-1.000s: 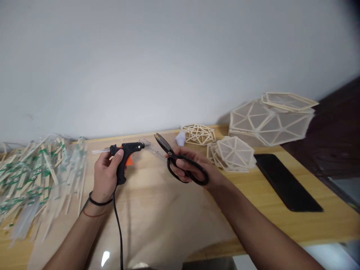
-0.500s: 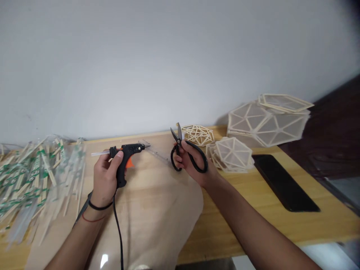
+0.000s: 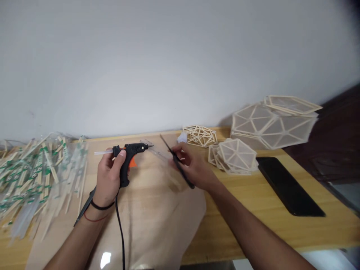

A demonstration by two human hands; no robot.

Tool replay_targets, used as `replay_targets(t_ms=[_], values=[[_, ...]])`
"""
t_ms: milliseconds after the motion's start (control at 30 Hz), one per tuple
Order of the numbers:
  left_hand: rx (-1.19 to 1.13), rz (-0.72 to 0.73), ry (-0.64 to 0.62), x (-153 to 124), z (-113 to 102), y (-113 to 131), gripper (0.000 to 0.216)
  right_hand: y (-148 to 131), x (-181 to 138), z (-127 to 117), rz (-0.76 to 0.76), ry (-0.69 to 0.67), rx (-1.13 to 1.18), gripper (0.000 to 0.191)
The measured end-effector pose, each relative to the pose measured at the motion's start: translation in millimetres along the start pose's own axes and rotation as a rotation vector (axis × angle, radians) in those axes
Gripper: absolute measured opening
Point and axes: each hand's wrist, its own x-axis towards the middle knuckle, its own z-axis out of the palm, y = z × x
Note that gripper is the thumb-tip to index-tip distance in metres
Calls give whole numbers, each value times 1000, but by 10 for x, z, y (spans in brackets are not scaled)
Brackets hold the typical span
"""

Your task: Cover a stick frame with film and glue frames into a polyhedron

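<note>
My left hand (image 3: 110,174) is wrapped around the grip of a black hot glue gun (image 3: 132,149) with an orange trigger. A translucent glue stick (image 3: 103,152) pokes out of its rear, and its nozzle points right. In my right hand (image 3: 194,165) is a pair of scissors (image 3: 180,168), turned edge-on, so I cannot tell how far the blades are apart. Their tips point up and left, above a clear ruler (image 3: 160,155) lying on the table. A small white piece (image 3: 182,137) shows just behind my right fingers.
Wrapped chopsticks (image 3: 36,168) lie heaped at the left. Stick frames (image 3: 200,135) sit by the wall, with covered hexagonal panels (image 3: 237,155) and larger panels (image 3: 272,125) at the right. A black phone-like slab (image 3: 289,186) lies on the wooden table (image 3: 225,232). A cord (image 3: 120,228) trails toward me.
My right hand has rotated the scissors from showing both loops to edge-on, and lowered them slightly. My left hand keeps the glue gun nearly still. The view has shifted a little.
</note>
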Motion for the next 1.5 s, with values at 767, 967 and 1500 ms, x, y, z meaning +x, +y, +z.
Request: replay_targets(t_ms=[767,967,1500], values=[[-56,-44,-22,-80,55,39,37,96,-86,99,-465,2,-639,31],[-57,-25,-21,-83,64,8,34,66,-96,107,-464,30,-646,31],[-98,-15,-27,-117,81,9,34,34,-106,112,-448,81,-637,29]])
